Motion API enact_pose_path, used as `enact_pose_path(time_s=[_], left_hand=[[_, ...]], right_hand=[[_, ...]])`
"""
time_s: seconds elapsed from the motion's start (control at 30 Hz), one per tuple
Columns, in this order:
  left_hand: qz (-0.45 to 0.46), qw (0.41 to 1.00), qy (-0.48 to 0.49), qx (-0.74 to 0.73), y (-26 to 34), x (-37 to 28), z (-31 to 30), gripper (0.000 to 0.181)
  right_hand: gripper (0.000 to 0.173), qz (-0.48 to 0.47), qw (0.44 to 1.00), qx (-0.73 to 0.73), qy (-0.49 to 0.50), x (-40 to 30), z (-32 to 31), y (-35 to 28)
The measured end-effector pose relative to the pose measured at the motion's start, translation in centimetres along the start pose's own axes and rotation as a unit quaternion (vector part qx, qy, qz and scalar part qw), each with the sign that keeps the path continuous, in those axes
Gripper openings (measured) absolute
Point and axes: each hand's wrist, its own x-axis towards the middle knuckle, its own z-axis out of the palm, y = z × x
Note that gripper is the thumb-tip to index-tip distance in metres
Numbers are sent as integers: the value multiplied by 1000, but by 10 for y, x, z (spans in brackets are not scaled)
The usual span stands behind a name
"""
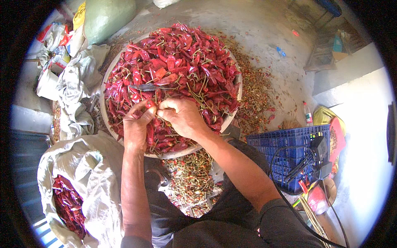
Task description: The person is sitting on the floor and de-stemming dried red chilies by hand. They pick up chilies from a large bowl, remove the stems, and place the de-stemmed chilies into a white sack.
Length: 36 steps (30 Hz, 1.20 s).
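Note:
A wide round basin (234, 111) is heaped with dried red chili peppers (173, 59), many with their stems on. Over its near part, my left hand (138, 121) holds a red chili pepper (150, 104) between thumb and fingers. The fingertips of my right hand (180, 116) meet the left ones and pinch at the stem end of that pepper; the stem itself is mostly hidden. A dark, thin, blade-like thing (145, 87) lies on the peppers just beyond my hands. Cut stems and bits (192, 179) lie below the basin, between my legs.
At lower left stands an open white woven sack (102, 173) with red chilies inside. A blue plastic crate (279, 155) with black cables is on the right, beside a plastic bottle (307, 114). Stem debris (257, 93) covers floor right of the basin. Crumpled sacks (74, 80) lie left.

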Motion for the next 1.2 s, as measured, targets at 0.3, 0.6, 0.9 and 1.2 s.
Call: enact_pose_path(time_s=[0.3, 0.6, 0.9, 1.2], left_hand=[[148, 915, -3, 376, -8, -3, -4, 24], [241, 815, -79, 522, -4, -14, -3, 18], [326, 749, -46, 575, -3, -20, 9, 37], [365, 724, -43, 584, 8, -22, 19, 26]], right_hand=[[15, -163, 974, -148, 44, -2, -6, -4], [18, -247, 883, -392, -74, -13, -14, 8], [11, -268, 869, -414, 36, -31, 1, 3], [12, -136, 964, -222, 46, -29, 11, 0]])
